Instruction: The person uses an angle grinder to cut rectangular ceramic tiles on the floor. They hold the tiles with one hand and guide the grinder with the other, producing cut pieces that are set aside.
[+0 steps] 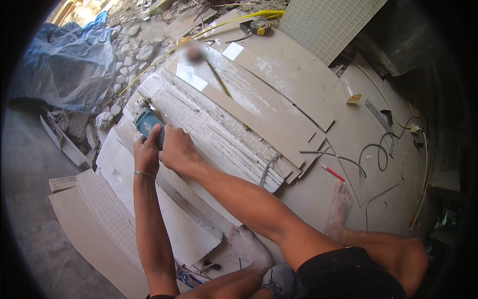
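Both hands hold a teal angle grinder point(149, 122) with a grey metal head, at the far left end of a dusty stack of tiles point(199, 119). My left hand point(146, 155), with a chain bracelet at its wrist, is closed on the grinder's body, thumb lying along it. Behind it, my right hand point(178, 148) wraps round the rear of the tool. The grinder's head is over the white, powder-covered edge of the stack; its disc is mostly hidden. A broken-edged white slab point(164, 209) lies just in front of the stack.
A grey cord point(368, 149) loops across the floor at right, near a red pen point(332, 173) and a metal ruler point(379, 116). A tape measure point(260, 26) lies at the back. Rubble point(132, 55) and a blue tarp point(64, 65) fill the far left. My bare feet flank the slabs.
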Available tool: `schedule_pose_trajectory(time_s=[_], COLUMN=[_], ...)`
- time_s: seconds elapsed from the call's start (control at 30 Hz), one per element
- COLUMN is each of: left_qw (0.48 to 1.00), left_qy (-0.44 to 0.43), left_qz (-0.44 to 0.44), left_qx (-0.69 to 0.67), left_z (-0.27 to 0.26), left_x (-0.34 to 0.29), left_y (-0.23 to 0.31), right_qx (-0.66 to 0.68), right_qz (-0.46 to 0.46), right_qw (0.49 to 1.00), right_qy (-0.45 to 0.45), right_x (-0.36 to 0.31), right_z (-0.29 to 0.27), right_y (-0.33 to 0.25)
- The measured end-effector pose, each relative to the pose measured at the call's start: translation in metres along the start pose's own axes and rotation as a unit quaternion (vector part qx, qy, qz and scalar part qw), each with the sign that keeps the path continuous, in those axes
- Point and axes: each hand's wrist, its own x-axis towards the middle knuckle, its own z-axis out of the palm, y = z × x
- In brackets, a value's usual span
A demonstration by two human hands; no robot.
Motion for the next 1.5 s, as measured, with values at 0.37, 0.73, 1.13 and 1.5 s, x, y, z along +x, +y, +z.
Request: schedule_pose_trajectory(time_s=[0.37,0.73,1.13,1.5], left_qw=[1.000,1.000,1.000,1.000], left_qy=[0.005,-0.001,0.006,-0.002], left_qz=[0.003,0.010,0.003,0.004], left_qx=[0.025,0.021,0.027,0.021], left_z=[0.006,0.007,0.012,0.012], left_x=[-0.013,-0.017,-0.026,-0.029], left_y=[0.001,-0.003,0.002,-0.005], right_qx=[-0.002,-0.006,-0.008,-0.011], right_qz=[0.014,0.015,0.013,0.014], right_qw=[1.000,1.000,1.000,1.000], right_qy=[-0.023,-0.019,-0.018,-0.020], right_x=[-0.012,-0.016,-0.019,-0.028], right_z=[-0.009,-0.009,-0.010,-0.013], right_y=[0.000,0.002,0.003,0.006])
